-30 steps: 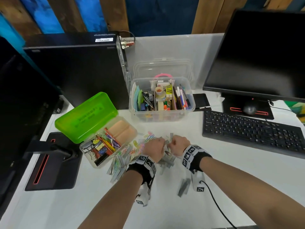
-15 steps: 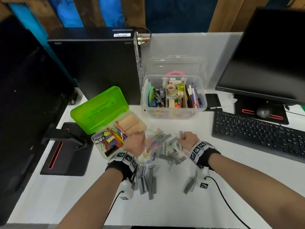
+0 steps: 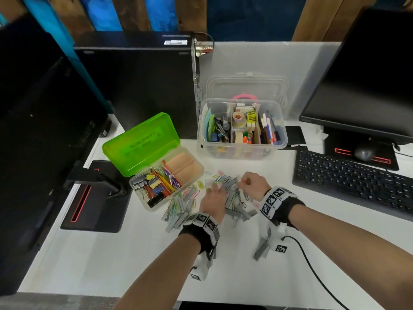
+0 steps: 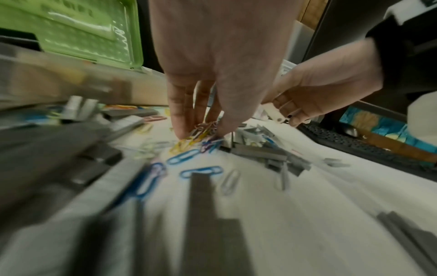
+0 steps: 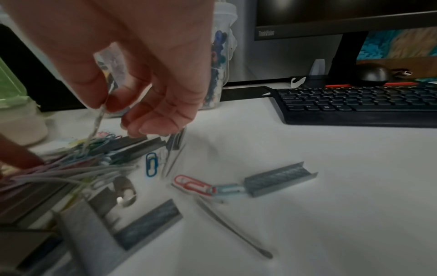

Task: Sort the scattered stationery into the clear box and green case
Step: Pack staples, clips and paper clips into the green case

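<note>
Coloured paper clips (image 3: 221, 177) and grey staple strips (image 3: 178, 211) lie scattered on the white desk. The green case (image 3: 140, 144) stands open at the left, its tray holding clips, binder clips and erasers. Behind the pile is the clear box (image 3: 241, 151), lid off and full of pens, tape and notes. My left hand (image 3: 213, 189) reaches down into the pile and pinches a clump of paper clips (image 4: 201, 130) between fingertips and thumb. Just to its right, my right hand (image 3: 244, 181) is curled, thumb and forefinger pinching a thin clear plastic piece (image 5: 99, 115) that hangs down to the pile.
A black keyboard (image 3: 353, 180), a mouse (image 3: 364, 153) and a monitor (image 3: 368, 74) fill the right side. A PC tower (image 3: 138, 86) stands behind the green case, and a monitor base (image 3: 96, 198) sits at the left. A wrist cable (image 3: 312, 269) trails over the bare front of the desk.
My left hand went from the pile to the green case's tray and has come back to the middle of the pile. The right hand has stayed over the pile's right side.
</note>
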Motion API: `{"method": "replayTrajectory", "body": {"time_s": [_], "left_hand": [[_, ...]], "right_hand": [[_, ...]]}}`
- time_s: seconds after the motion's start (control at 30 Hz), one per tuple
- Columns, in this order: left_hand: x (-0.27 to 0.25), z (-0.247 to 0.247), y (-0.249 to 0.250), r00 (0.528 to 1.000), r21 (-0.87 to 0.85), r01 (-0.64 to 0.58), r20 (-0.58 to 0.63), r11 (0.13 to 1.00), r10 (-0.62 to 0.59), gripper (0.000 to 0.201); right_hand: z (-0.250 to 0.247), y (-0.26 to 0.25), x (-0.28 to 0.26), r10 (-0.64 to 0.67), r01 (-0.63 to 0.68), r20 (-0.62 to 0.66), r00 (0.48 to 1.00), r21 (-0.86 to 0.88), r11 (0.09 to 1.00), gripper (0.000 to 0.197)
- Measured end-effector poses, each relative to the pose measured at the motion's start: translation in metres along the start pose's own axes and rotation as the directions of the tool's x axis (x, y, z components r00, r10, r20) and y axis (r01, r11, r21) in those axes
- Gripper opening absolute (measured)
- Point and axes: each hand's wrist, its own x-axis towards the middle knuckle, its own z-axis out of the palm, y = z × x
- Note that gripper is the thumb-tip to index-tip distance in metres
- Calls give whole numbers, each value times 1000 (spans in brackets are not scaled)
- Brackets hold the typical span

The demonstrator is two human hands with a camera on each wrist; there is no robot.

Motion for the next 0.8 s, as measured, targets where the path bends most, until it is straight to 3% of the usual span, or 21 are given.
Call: {"method": "replayTrajectory", "body": {"time_s": [0.13, 0.23, 0.33, 0.47, 0.67, 0.8], "left_hand": [[-2, -12, -5, 999, 38, -4, -48, 999, 6, 42], [-9, -20, -23, 990, 182, 118, -98, 976, -101, 34], [-17, -23, -33, 964, 337, 259, -27, 905, -266, 27], [-16, -13, -31, 943, 373, 287, 53, 882, -329, 34], [-1, -15, -9, 975, 233, 209, 24, 950, -221, 29], [-5, -28, -9, 992, 238, 124, -42, 963, -117, 27]], "right_hand": [[2, 0, 0, -5, 5, -24, 1000, 8, 1000, 11], [-1, -4, 4, -20, 21, -30, 999, 12, 1000, 10], [0, -10, 7, -41, 41, -12, 999, 5, 999, 11], [6, -15, 9, -66, 67, 24, 997, -11, 998, 13], [6, -13, 8, -65, 66, 30, 997, -4, 998, 13], [4, -10, 8, -44, 44, 29, 999, 0, 999, 23]]}}
